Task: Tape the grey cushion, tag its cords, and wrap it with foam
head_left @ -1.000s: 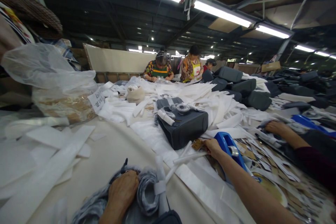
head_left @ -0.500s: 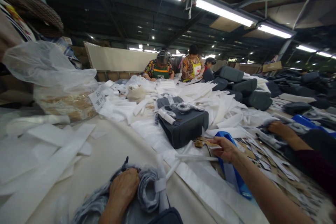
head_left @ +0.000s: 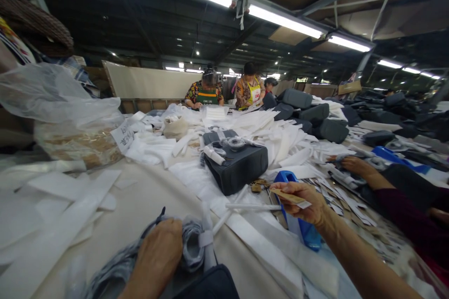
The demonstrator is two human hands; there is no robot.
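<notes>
At the bottom, my left hand (head_left: 159, 250) is closed in a fist on a strap of a dark bag (head_left: 213, 282); a short dark tip pokes out above the fingers. Plastic-wrapped grey straps (head_left: 192, 245) lie coiled on both sides of it, one bound with a white band. My right hand (head_left: 303, 201) pinches a brown hang tag (head_left: 286, 195) with a white slip under it, held above the table. Just behind the tag stands a blue holder (head_left: 308, 236), partly hidden by my hand. Another dark bag (head_left: 238, 166) with wrapped straps lies beyond.
White foam strips (head_left: 259, 238) and sheets cover much of the table. A clear plastic bag (head_left: 77, 140) stands left. Loose tags (head_left: 329, 196) lie right, where a co-worker's hand (head_left: 354, 166) reaches in. More dark bags (head_left: 308, 110) are piled behind; people work across the table.
My right hand has lifted toward me with the brown tag, which now shows clearly. My left hand stays on the bag's strap. The whole view has shifted slightly.
</notes>
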